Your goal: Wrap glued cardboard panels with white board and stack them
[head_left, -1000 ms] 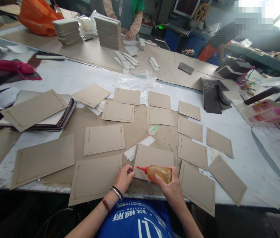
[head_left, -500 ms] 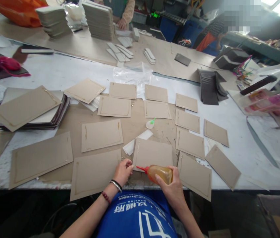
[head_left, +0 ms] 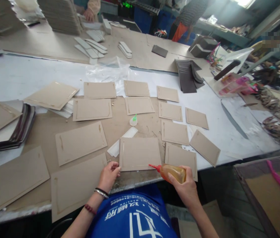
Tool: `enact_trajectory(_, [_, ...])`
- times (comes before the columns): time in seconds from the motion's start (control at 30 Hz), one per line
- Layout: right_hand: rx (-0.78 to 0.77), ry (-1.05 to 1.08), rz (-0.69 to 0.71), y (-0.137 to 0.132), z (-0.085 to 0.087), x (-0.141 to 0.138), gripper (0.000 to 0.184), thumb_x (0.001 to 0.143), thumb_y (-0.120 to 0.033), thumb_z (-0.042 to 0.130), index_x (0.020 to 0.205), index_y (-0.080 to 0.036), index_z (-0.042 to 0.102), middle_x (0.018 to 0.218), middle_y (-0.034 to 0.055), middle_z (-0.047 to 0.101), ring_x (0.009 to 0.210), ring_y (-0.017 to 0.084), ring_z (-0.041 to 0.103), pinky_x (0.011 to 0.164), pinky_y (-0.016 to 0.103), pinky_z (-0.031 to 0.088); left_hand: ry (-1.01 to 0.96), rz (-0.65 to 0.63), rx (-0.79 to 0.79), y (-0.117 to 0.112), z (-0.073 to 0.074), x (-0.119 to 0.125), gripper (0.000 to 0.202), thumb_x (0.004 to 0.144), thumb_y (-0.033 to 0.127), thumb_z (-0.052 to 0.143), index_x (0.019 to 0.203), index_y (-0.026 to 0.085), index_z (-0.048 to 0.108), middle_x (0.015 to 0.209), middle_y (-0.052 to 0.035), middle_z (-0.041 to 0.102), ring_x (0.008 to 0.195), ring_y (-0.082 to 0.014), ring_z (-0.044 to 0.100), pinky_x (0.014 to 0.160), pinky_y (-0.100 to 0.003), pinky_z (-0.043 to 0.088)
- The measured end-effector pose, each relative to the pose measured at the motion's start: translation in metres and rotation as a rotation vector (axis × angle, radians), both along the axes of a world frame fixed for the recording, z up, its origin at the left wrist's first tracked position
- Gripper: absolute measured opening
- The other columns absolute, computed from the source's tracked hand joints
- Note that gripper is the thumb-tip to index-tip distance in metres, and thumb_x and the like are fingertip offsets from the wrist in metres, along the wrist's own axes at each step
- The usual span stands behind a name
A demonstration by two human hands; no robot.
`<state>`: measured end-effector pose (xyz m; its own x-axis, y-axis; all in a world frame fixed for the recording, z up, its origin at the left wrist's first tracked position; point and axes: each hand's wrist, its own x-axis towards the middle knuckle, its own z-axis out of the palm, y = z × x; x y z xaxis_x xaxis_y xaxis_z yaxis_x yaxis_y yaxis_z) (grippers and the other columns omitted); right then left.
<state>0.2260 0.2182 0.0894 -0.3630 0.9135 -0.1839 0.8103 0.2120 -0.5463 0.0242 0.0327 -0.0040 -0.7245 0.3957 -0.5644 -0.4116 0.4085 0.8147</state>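
My right hand (head_left: 186, 186) is wrapped round a squeeze bottle (head_left: 173, 172) of amber glue with a red nozzle. The bottle lies nearly level, its tip just over the near edge of a grey-brown cardboard sheet (head_left: 140, 152), toward the right. A thin glue line shows along that edge and up the left side. At the sheet's lower left corner, my left hand (head_left: 109, 175) is closed, fingers curled and the tips at the corner. Another cardboard sheet (head_left: 78, 188) lies beneath and left of that hand, with glue along its border.
Several glue-lined sheets (head_left: 138, 105) spread over the table. A small white bottle with a green tip (head_left: 133, 121) and white strips (head_left: 122, 142) lie beyond my sheet. Dark covers (head_left: 188, 76) stand at the back right, a stack of boards (head_left: 3, 129) at left. Other people work behind.
The glue bottle's nozzle has moved from the sheet's lower left corner rightward along its near edge. My left hand stays at the corner. The view has swung right.
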Motion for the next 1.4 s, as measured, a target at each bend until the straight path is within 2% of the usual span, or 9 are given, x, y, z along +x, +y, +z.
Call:
enact_trajectory(0.17, [0.016,0.018,-0.075,0.015,0.002,0.019,0.052,0.057,-0.054,0.060,0.095,-0.022,0.044,0.079,0.0018,0.056,0.068,0.020,0.056,0.063,0.033,0.046,-0.008,-0.005,-0.050,0.002,0.003,0.000,0.033,0.048,0.041,0.061,0.067,0.015,0.055,0.057,0.0008,0.058,0.049,-0.0142,0.056,0.048,-0.028,0.049])
enact_trajectory(0.3, [-0.011,0.048,-0.101,0.025,0.005,0.021,0.051,0.058,-0.053,0.061,0.094,-0.022,0.043,0.079,0.0011,0.056,0.068,0.020,0.056,0.065,0.034,0.046,-0.008,0.002,-0.067,0.005,0.007,0.001,0.039,0.045,0.044,0.062,0.069,0.015,0.055,0.056,0.0002,0.058,0.049,-0.0147,0.056,0.048,-0.029,0.049])
enact_trajectory(0.43, [0.003,0.143,-0.120,0.046,0.003,0.001,0.052,0.060,-0.052,0.062,0.097,-0.022,0.041,0.081,0.0014,0.054,0.072,0.018,0.055,0.067,0.032,0.046,0.005,0.004,-0.086,0.005,0.008,0.003,0.043,0.045,0.048,0.062,0.071,0.015,0.055,0.059,-0.0002,0.059,0.051,-0.0154,0.056,0.049,-0.030,0.049])
enact_trajectory(0.57, [0.069,0.246,-0.071,0.073,-0.007,-0.029,0.052,0.059,-0.050,0.063,0.097,-0.022,0.040,0.085,0.0018,0.053,0.076,0.018,0.055,0.069,0.031,0.045,0.011,0.027,-0.106,0.005,0.005,0.006,0.044,0.046,0.049,0.063,0.074,0.015,0.055,0.061,-0.0012,0.060,0.053,-0.0168,0.057,0.052,-0.032,0.051])
enact_trajectory(0.73, [0.035,0.225,0.017,0.089,-0.015,-0.044,0.049,0.061,-0.048,0.062,0.096,-0.023,0.039,0.084,0.0006,0.053,0.074,0.017,0.054,0.069,0.031,0.044,0.017,0.052,-0.118,0.007,0.002,0.008,0.043,0.047,0.048,0.063,0.074,0.015,0.056,0.061,-0.0018,0.061,0.054,-0.0178,0.058,0.054,-0.033,0.052])
enact_trajectory(0.9, [-0.013,0.177,0.053,0.084,-0.007,-0.029,0.050,0.060,-0.049,0.062,0.096,-0.022,0.040,0.081,0.0005,0.053,0.074,0.018,0.055,0.069,0.033,0.044,0.042,0.042,-0.117,0.006,0.003,0.009,0.044,0.047,0.050,0.063,0.073,0.016,0.056,0.061,-0.0018,0.062,0.055,-0.0186,0.060,0.055,-0.033,0.053])
enact_trajectory(1.1, [-0.074,0.120,0.068,0.065,0.001,0.002,0.048,0.062,-0.049,0.060,0.095,-0.021,0.041,0.079,0.0008,0.053,0.071,0.018,0.055,0.066,0.032,0.045,0.035,0.035,-0.107,0.006,0.005,0.007,0.048,0.042,0.054,0.064,0.070,0.016,0.056,0.058,-0.0023,0.062,0.052,-0.0192,0.060,0.054,-0.033,0.052])
enact_trajectory(1.3, [-0.103,0.106,0.004,0.043,0.002,0.024,0.047,0.060,-0.046,0.062,0.095,-0.022,0.043,0.077,-0.0006,0.055,0.070,0.018,0.056,0.066,0.030,0.045,0.035,0.002,-0.110,0.007,0.005,0.004,0.048,0.042,0.053,0.064,0.071,0.015,0.056,0.057,-0.0021,0.062,0.050,-0.0191,0.059,0.055,-0.034,0.052])
enact_trajectory(1.4, [-0.131,0.166,-0.100,0.032,0.001,0.030,0.048,0.056,-0.044,0.067,0.093,-0.022,0.045,0.074,-0.0020,0.055,0.070,0.017,0.055,0.066,0.030,0.044,0.036,-0.042,-0.109,0.004,0.004,0.000,0.051,0.042,0.055,0.063,0.072,0.015,0.055,0.057,-0.0023,0.061,0.050,-0.0197,0.059,0.057,-0.035,0.051])
